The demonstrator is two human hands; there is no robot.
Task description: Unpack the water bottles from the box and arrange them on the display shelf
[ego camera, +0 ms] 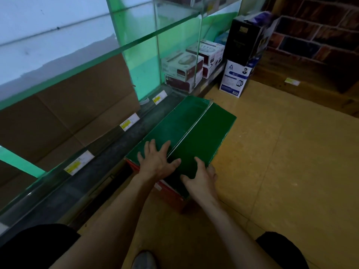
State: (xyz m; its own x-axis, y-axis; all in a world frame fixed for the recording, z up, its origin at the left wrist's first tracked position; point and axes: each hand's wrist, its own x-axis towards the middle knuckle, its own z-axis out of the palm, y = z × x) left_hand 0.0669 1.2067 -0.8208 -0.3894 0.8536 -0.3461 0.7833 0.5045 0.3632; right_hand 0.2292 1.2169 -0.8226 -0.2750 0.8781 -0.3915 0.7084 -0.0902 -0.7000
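Display shelf (108,144) at left. Box (204,133) on the floor just beside the shelf base, green flaps closed. Left hand (157,162) lies flat on the left flap by the seam, fingers spread. Right hand (202,179) grips the box's near right corner, thumb on top, fingers over the edge.

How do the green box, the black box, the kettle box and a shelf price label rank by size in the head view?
1. green box, though it is nearest the camera
2. black box and kettle box: too alike to rank
3. price label
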